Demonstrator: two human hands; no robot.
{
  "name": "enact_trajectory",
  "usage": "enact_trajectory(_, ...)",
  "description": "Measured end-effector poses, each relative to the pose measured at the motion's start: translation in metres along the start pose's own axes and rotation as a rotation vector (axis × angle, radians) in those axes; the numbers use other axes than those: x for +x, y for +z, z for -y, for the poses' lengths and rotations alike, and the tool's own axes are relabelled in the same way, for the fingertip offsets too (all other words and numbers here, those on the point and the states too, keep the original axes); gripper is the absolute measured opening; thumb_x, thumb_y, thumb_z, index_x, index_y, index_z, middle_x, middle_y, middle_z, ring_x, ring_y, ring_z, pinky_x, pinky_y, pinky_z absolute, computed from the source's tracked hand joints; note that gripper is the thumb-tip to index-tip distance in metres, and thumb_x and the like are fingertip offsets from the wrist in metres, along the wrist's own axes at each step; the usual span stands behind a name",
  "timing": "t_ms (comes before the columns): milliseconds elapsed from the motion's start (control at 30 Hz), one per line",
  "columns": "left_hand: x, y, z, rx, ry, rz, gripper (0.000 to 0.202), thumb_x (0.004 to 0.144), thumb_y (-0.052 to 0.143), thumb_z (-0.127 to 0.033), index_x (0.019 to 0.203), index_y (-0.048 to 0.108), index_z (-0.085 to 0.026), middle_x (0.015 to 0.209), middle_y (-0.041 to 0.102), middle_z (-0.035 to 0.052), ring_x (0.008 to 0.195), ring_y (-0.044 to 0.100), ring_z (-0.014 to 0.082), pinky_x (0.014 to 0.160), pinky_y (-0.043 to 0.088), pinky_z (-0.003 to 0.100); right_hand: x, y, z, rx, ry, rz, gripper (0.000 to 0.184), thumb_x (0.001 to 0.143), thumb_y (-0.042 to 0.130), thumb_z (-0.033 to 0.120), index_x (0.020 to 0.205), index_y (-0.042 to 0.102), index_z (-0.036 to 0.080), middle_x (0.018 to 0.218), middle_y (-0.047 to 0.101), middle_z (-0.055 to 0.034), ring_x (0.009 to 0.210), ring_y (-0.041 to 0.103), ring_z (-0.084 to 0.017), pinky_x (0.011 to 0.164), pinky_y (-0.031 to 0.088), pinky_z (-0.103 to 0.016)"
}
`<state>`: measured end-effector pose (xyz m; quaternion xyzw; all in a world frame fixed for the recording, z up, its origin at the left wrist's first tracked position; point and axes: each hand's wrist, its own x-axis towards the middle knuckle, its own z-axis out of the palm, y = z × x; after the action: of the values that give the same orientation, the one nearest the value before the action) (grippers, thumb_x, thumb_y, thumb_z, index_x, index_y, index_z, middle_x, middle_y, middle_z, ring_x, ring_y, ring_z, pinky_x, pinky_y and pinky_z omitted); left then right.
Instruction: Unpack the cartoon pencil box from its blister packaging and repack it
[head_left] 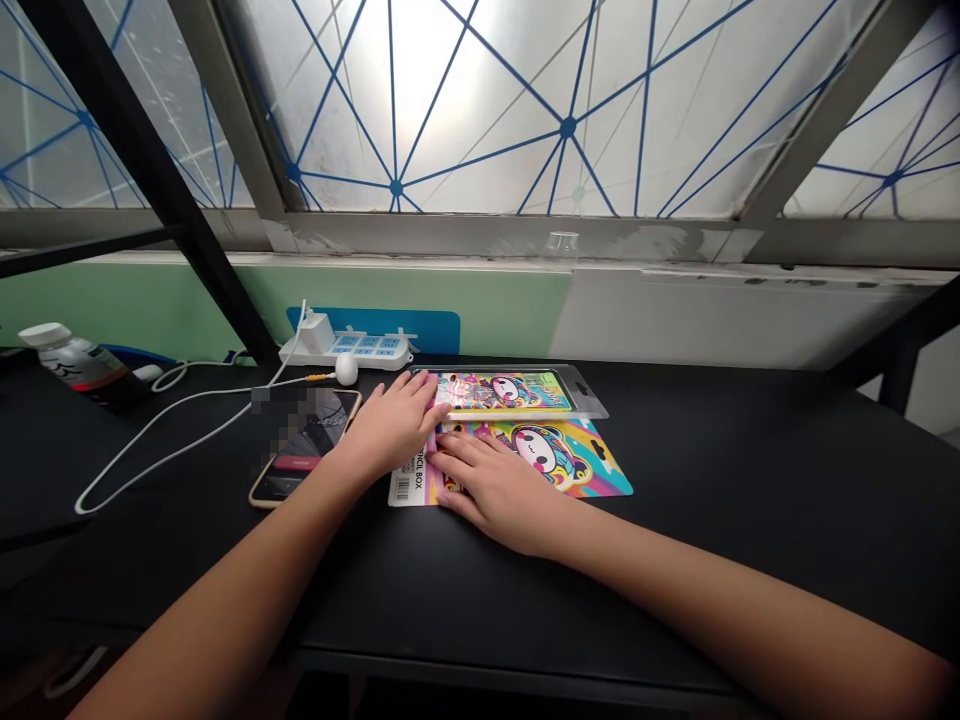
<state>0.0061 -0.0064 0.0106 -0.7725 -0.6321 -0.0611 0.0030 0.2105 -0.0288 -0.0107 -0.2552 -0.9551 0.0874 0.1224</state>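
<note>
A colourful cardboard backing card (pixel 551 455) printed with a cartoon character and the words "PENCIL BOX" lies flat on the black desk. Behind it, partly overlapping its far edge, sits a bright pencil box (pixel 517 390) in a clear plastic shell (pixel 589 395). My left hand (pixel 401 420) rests on the left end of the pencil box, fingers stretched out flat. Spread over the card's left half is my right hand (pixel 499 490), palm down. Part of the card's print is hidden under my hands. Neither hand is wrapped round anything.
Left of my hands lies a phone (pixel 304 450) beside a white cable (pixel 150 465). A white power strip (pixel 360 348) with a plug stands by the wall. A bottle (pixel 75 365) is at far left, near a black frame post (pixel 180 220). The desk's front edge (pixel 487 665) is close.
</note>
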Motion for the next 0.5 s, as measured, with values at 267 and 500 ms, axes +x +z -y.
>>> enact_trajectory(267,0.0,-0.003,-0.001,-0.026,-0.038,0.042,0.06,0.107,0.02,-0.045,0.158,0.036,-0.019,0.166,0.03,0.005,0.154,0.025,0.0274,0.119,0.03,0.057,0.0,0.0,0.009,-0.086,0.048,-0.009,0.048,0.107,0.035,0.041,0.144,0.053,0.017,0.151,0.054,-0.0144,0.14,0.048,-0.032,0.114,0.038,-0.053)
enact_trajectory(500,0.002,-0.001,0.001,-0.025,-0.037,0.016,0.058,0.107,0.021,-0.044,0.157,0.038,-0.019,0.165,0.034,0.005,0.153,0.028,0.027,0.119,0.031,0.056,-0.004,0.002,0.015,-0.144,0.03,-0.018,0.053,0.106,0.038,0.041,0.146,0.05,0.01,0.15,0.053,-0.0192,0.138,0.049,-0.036,0.11,0.042,-0.054)
